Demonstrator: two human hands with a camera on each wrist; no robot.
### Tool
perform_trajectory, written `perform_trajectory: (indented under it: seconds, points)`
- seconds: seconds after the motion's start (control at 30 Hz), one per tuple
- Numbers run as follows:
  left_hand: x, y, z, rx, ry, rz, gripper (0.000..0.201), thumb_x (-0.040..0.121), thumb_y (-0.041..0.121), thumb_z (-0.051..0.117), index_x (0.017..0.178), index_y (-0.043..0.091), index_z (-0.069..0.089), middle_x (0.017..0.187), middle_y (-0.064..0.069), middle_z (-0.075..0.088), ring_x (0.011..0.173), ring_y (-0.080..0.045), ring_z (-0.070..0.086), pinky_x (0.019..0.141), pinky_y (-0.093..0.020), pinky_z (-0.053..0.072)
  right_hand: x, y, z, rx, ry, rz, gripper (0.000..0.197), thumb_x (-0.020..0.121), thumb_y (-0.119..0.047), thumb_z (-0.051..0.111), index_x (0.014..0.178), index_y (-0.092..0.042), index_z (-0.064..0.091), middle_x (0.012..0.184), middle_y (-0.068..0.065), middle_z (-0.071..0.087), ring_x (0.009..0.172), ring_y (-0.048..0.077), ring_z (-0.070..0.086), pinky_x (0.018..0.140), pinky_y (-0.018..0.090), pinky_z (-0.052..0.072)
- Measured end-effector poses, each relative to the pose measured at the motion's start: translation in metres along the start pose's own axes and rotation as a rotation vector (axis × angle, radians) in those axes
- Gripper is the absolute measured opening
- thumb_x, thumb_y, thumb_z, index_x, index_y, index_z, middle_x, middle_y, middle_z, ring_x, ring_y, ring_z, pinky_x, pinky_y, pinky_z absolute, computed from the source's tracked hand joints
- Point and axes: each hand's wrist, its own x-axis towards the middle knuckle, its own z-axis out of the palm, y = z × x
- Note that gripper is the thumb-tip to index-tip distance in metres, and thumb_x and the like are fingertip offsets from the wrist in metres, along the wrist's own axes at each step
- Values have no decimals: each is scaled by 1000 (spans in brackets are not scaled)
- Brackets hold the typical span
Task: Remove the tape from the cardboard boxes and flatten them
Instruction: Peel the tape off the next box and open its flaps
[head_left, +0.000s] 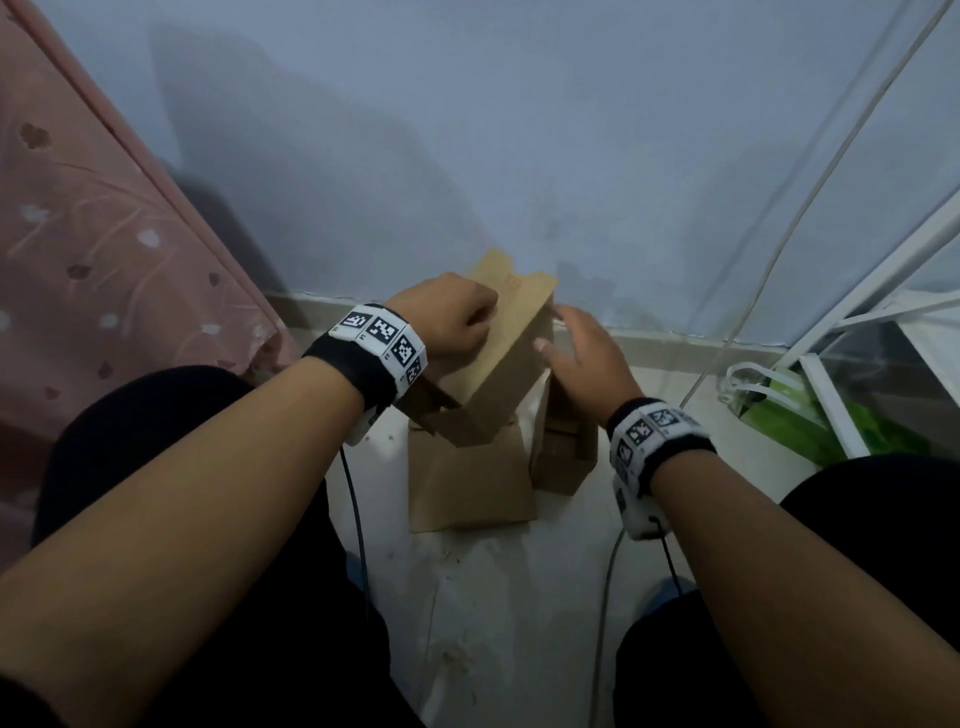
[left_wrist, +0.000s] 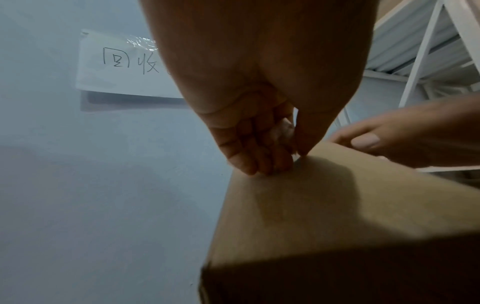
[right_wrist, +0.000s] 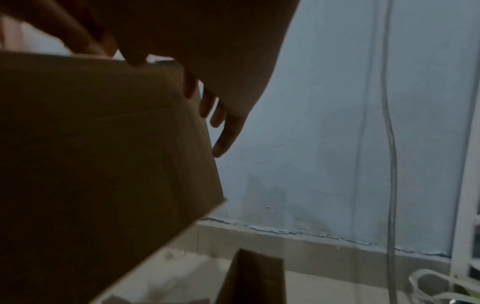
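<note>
The box (head_left: 493, 358) I'm working on is the biggest thing in play: a brown carton held tilted above the floor (head_left: 498, 597) near the wall (head_left: 467, 156), its far flaps standing open at the top edge. Under it on the floor lies a flat cardboard piece (head_left: 470, 483), which I judge to be a box already flattened, and beside that to the right a small box (head_left: 563, 457) that looks not yet collapsed, though I can't see whether it carries tape. So my reading is roughly one done, one in hand, at least one left. My left hand (head_left: 447, 322) sits on the upper left face of the box; in the left wrist view its fingers (left_wrist: 259, 152) are curled tight and pinch a crumpled whitish scrap of tape (left_wrist: 281, 131) against the thumb, right at the box edge. I'd say that strip is coming off or nearly off; how much tape is left on the box I can't make out. My right hand (head_left: 587, 348) braces the right side, fingers straight and spread along the panel, thumb on the top face, holding nothing closed. To the far right a white rack (head_left: 852, 338) stands over a green bag (head_left: 810, 421), and a paper note (left_wrist: 116, 65) is taped to the wall. Flattening this box is still to come.
</note>
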Motion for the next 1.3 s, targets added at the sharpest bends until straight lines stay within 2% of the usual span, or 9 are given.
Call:
perform_trajectory:
  seconds: [0.07, 0.17, 0.27, 0.43, 0.57, 0.83, 1.0, 1.1, 1.3]
  points:
    - [0, 2, -1, -10, -42, 33, 17, 93, 22, 53, 79, 12, 52, 70, 0, 52, 71, -27, 54, 65, -38, 45, 7, -5, -9, -38, -6, 3, 79, 90, -35, 72, 154, -15, 32, 157, 8, 36, 145, 26, 33, 117, 42, 33]
    - [-2, 8, -3, -8, -79, 94, 11, 92, 14, 53, 81, 11, 52, 75, -3, 55, 73, -26, 53, 67, -39, 44, 15, -12, -26, -300, -222, -66, 116, 77, -37, 84, 161, -24, 6, 169, 2, 2, 155, 25, 8, 118, 49, 33]
    - [-1, 14, -6, -13, -94, 138, 9, 90, 8, 51, 82, 11, 54, 79, -6, 58, 76, -26, 54, 70, -42, 45, 25, -26, -48, -403, -249, -125, 126, 72, -36, 88, 161, -32, -1, 169, -2, -9, 156, 25, -1, 115, 50, 34]
    - [0, 31, -11, -84, -16, 346, 10, 90, 20, 44, 82, 20, 49, 82, 3, 51, 73, -22, 48, 66, -38, 42, 45, -51, -60, -770, -491, -362, 115, 66, -48, 83, 160, -24, 21, 167, -2, 15, 155, 21, 7, 120, 54, 26]
    - [0, 34, -20, -46, 74, 397, 14, 90, 17, 49, 91, 10, 61, 96, -11, 61, 78, -18, 45, 67, -33, 42, 50, -53, -73, -561, -583, -302, 113, 50, -51, 89, 147, -39, 32, 137, -8, 49, 129, 18, 44, 94, 45, 52]
    - [4, 39, -25, 28, 228, 377, 6, 91, 12, 59, 93, 13, 53, 82, -11, 59, 75, -34, 59, 59, -41, 48, 43, -62, -88, -733, -500, -195, 92, 56, -65, 78, 133, -27, 44, 111, -1, 39, 106, 19, 32, 91, 42, 40]
    - [6, 47, -33, 21, 300, 311, 9, 91, 10, 62, 88, 9, 53, 79, -11, 58, 75, -33, 57, 60, -34, 37, 39, -64, -85, -576, -421, -104, 88, 58, -50, 84, 128, -19, 39, 118, 3, 38, 118, 26, 38, 91, 46, 48]
    - [5, 50, -32, 30, 306, 266, 8, 90, 9, 62, 87, 7, 55, 76, -3, 50, 73, -31, 55, 59, -36, 39, 37, -67, -83, -456, -453, -24, 90, 60, -48, 87, 128, -23, 33, 109, 4, 50, 101, 27, 56, 79, 46, 56]
    - [3, 53, -32, -17, 356, 171, 10, 91, 8, 61, 99, 3, 58, 85, -14, 63, 77, -34, 58, 65, -40, 43, 32, -74, -80, -616, -338, -73, 90, 63, -50, 79, 137, -23, 35, 117, 5, 47, 110, 27, 45, 82, 43, 42]
